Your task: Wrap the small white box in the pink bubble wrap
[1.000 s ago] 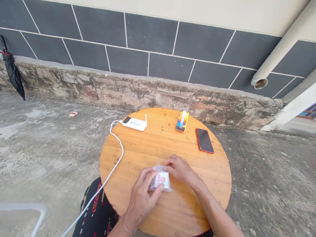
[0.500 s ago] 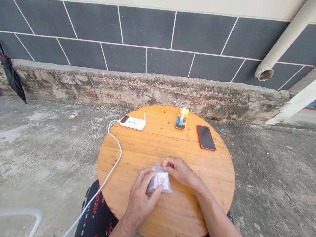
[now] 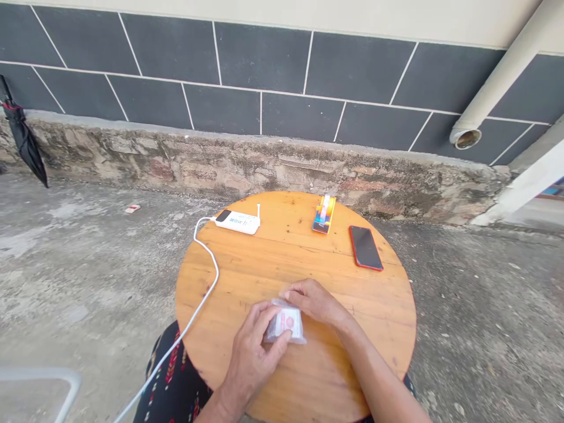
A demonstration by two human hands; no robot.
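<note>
A small white box with red print [image 3: 289, 321] lies wrapped in a clear plastic bag [image 3: 299, 339] near the front of the round wooden table. My left hand [image 3: 253, 341] is closed on it from the left, thumb on the near edge and fingers over the far left corner. At the bag's far edge, my right hand [image 3: 311, 299] has thumb and forefinger pinched together. Something clear shows faintly at those fingertips, too small to tell whether it is tape or plastic.
Toward the back of the wooden table [image 3: 282, 258] stand a white device with a cable [image 3: 238, 222] and a yellow-and-blue tape dispenser [image 3: 324, 214]. A red-edged phone [image 3: 366, 248] lies at the right. The white cable [image 3: 205, 299] runs down the left side.
My right hand has shifted a little left along the bag's far edge, onto the clear strip that stuck out there. The left hand and the box stay in place.
</note>
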